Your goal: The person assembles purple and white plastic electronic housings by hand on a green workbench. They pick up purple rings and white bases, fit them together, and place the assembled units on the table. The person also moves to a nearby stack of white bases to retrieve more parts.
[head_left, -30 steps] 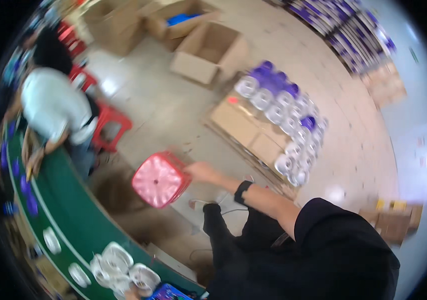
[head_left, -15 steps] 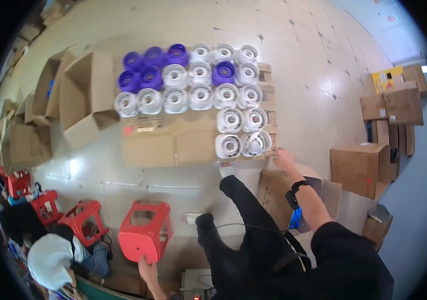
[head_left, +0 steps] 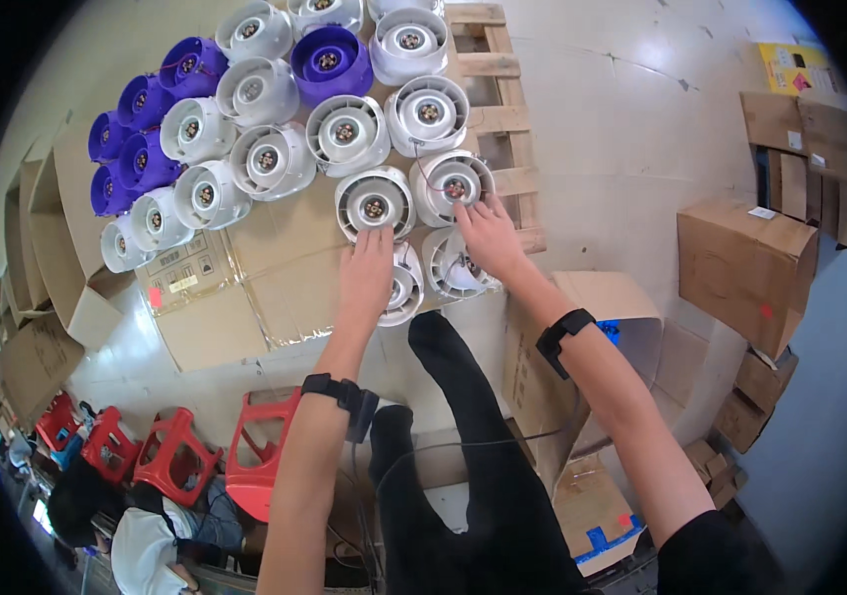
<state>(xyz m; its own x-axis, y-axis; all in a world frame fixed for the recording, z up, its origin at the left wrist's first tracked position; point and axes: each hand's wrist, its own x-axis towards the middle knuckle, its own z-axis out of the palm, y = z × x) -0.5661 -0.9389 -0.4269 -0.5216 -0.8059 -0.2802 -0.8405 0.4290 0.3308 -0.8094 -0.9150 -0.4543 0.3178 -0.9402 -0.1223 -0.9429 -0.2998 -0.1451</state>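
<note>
Rows of round white and purple fan housings stand on flattened cardboard (head_left: 195, 327) over a wooden pallet (head_left: 503, 119). My left hand (head_left: 369, 263) reaches to the near rim of a white fan housing (head_left: 374, 205), fingers stretched forward and touching or just over it. At its right, my right hand (head_left: 488, 233) lies at the near edge of another white fan housing (head_left: 440, 177), fingers apart near its hub. A thin red wire runs out of that housing. Beneath my wrists are two nearer white housings (head_left: 458, 268), partly covered. A purple housing (head_left: 332, 61) sits farther back.
Red plastic stools (head_left: 175, 451) line the lower left, where a person in white (head_left: 146, 550) sits. An open carton (head_left: 621, 307) with something blue inside stands by my right forearm. Brown boxes (head_left: 740, 268) are stacked at right; open cartons (head_left: 56, 238) stand at far left.
My left hand has let go of the red stool and come up to the housings. My right hand has moved from the pallet's edge to a housing. The view has come nearer and turned.
</note>
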